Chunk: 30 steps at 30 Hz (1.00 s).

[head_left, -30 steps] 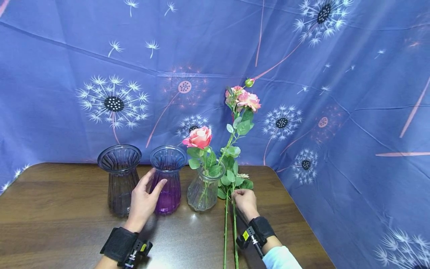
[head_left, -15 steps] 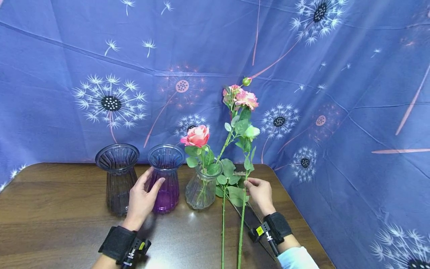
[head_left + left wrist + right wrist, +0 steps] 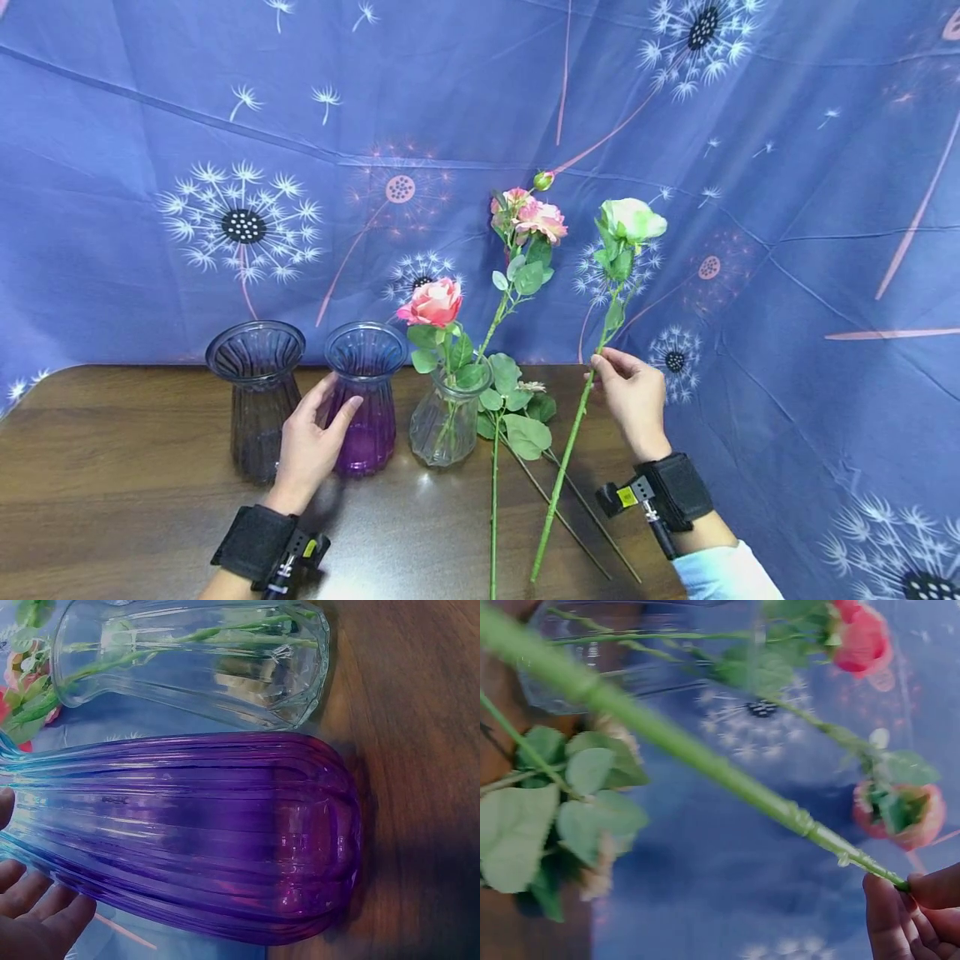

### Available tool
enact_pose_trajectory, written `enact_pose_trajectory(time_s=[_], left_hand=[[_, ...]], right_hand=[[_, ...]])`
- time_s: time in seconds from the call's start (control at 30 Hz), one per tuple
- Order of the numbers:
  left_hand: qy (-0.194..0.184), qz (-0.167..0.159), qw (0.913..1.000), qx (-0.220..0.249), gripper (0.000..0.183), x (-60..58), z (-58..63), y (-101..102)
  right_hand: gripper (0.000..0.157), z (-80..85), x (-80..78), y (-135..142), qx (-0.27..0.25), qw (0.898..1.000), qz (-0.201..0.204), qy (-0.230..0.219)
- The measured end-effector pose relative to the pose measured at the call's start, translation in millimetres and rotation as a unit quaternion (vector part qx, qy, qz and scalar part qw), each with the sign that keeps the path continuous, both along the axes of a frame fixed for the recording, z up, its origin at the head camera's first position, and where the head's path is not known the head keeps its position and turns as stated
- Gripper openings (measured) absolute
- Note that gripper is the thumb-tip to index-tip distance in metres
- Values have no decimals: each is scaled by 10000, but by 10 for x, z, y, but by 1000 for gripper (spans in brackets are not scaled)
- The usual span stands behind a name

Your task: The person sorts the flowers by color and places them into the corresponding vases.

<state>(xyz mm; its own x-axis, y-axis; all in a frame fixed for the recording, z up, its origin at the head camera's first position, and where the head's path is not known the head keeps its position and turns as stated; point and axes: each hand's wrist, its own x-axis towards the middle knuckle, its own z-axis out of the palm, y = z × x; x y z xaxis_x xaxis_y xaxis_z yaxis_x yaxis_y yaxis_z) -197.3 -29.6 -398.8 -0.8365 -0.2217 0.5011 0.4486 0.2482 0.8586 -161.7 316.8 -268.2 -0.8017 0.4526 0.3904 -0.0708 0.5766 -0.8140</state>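
Note:
My left hand (image 3: pixel 307 450) holds the side of a blue-and-purple glass vase (image 3: pixel 371 429), its thumb across the front and the fingers along the left side. The left wrist view shows the fingertips (image 3: pixel 71 911) by the vase's neck. On the right, my right hand (image 3: pixel 636 400) pinches the green stem of a white-green rose (image 3: pixel 633 219) between thumb and fingers. The flower is raised and the stem slants down to the lower left. A clear glass vase (image 3: pixel 444 433) between the hands contains a coral-pink rose (image 3: pixel 433 302) and a pink bloom spray (image 3: pixel 538 218).
Left of the purple vase stands a dark grey glass vase (image 3: pixel 258 425). Several leafy stems (image 3: pixel 528 435) lie on the brown wooden table (image 3: pixel 112 467), right of the clear vase. A blue dandelion-print cloth (image 3: pixel 480 83) hangs behind the table.
My right hand has lifted the white-green rose off the lying stems and moved it up and right. My left hand stays at the purple vase.

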Motion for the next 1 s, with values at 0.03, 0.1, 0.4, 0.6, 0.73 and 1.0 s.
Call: enact_pose_trajectory(time_s=[0.03,0.1,0.4,0.6,0.73,1.0], left_hand=[[2,27,10000,-40,46,1,-5,-1],[-2,45,10000,-72,46,7,-10,-2],[-314,-8,9994,-122,48,10,-1,-11],[-285,27,9995,-148,48,5,27,-24],[-290,25,9994,-173,48,4,33,-33],[-368,-57,9991,-224,47,28,57,-47]], right_hand=[[25,55,9,-9,32,10000,4,66],[25,171,15,-37,56,9996,60,277],[22,757,-53,-303,-151,9867,532,1530],[19,1044,-163,-566,-109,9770,843,1954],[19,1160,-258,-748,-200,9702,1087,2156],[19,1446,-387,-1062,-419,9608,1363,2378]])
